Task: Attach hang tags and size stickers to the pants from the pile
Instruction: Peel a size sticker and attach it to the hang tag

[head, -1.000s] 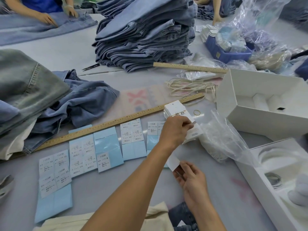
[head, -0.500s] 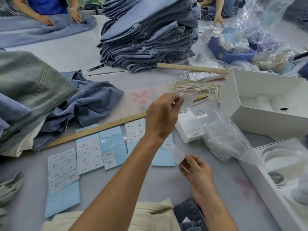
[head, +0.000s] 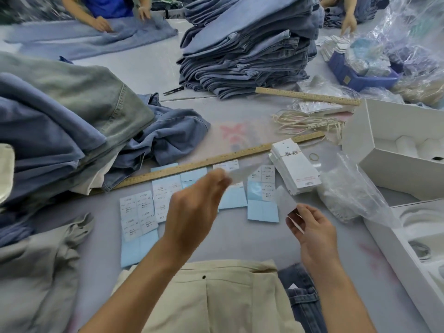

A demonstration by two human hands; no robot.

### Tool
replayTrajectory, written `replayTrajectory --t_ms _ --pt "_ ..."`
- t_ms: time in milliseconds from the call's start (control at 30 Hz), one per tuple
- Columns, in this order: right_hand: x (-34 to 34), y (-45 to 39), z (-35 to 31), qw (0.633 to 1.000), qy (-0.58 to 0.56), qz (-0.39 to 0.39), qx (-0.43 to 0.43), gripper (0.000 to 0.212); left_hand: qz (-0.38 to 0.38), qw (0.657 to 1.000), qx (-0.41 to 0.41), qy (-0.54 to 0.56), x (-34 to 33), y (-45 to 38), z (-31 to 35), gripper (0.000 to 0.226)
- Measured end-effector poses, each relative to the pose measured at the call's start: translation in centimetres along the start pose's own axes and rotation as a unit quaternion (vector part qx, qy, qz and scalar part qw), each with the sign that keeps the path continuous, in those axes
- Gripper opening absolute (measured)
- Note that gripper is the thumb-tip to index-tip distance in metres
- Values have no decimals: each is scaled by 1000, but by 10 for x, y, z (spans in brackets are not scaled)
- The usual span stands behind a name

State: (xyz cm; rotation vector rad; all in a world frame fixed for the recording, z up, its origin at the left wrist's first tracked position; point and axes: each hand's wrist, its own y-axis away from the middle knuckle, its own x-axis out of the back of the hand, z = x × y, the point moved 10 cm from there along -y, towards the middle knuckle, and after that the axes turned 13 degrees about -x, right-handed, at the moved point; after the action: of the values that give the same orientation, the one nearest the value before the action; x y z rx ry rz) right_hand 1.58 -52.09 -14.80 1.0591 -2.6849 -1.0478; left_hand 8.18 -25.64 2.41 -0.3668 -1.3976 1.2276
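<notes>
My left hand [head: 194, 210] is raised over the sticker sheets and pinches a blurred white hang tag [head: 242, 173] at its fingertips. My right hand [head: 310, 227] pinches another white tag [head: 284, 200] by its lower corner. A stack of white hang tags [head: 294, 169] lies just beyond, beside blue-backed size sticker sheets [head: 141, 212] spread along a long wooden ruler [head: 216, 162]. Cream pants [head: 216, 296] lie at the near edge below my arms. A tall pile of folded jeans [head: 247, 44] stands at the back.
Loose denim heaps [head: 60, 121] fill the left. Cord loops [head: 307, 122], a second ruler [head: 307, 96] and snips [head: 173, 90] lie mid-table. White boxes [head: 396, 150] and a clear bag [head: 348, 191] sit right; a blue bin [head: 355, 75] behind. Other people's hands [head: 101, 22] work at the far side.
My left hand took a tag off the stack, lifted it up and away, then came back left and nearer to me. My right hand kept holding its tag and shifted slightly.
</notes>
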Motion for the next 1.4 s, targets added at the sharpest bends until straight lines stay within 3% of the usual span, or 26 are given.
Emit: replayTrajectory --t_ms 100,200,433,533,600,667,733,800,900,967,1100,1233,1400 --pt "6 21 -23 995 27 31 86 13 -130 978 -159 -48 -1 51 57 13" --pt "1 46 -37 990 47 24 133 11 -216 952 -211 -60 -3 100 97 14" --pt "4 111 -34 966 146 9 213 6 -228 959 -158 -57 13 158 152 16" --pt "8 129 -17 951 213 12 223 10 -192 970 -130 -79 20 160 153 18" --pt "11 136 -4 944 240 11 225 13 -163 982 -60 -70 24 156 137 27" --pt "16 142 8 938 258 16 233 17 -160 981 107 -27 17 151 100 37" --pt "19 156 16 924 278 26 262 23 -212 918 336 -1 -3 165 53 41" --pt "21 175 16 882 319 52 343 27 -267 844 464 39 -25 185 30 34" --pt "12 210 21 765 399 62 502 10 -288 796 526 77 -38 195 23 20" --pt "10 221 28 723 417 61 547 10 -232 792 555 107 -36 200 23 17" --pt "-1 232 39 701 428 26 570 16 -110 786 572 207 -33 204 27 14" --pt "-15 234 54 668 467 -5 580 15 -70 775 581 240 -30 210 28 11" --pt "-26 235 69 631 506 -37 586 19 -72 772 573 268 -31 211 31 11"
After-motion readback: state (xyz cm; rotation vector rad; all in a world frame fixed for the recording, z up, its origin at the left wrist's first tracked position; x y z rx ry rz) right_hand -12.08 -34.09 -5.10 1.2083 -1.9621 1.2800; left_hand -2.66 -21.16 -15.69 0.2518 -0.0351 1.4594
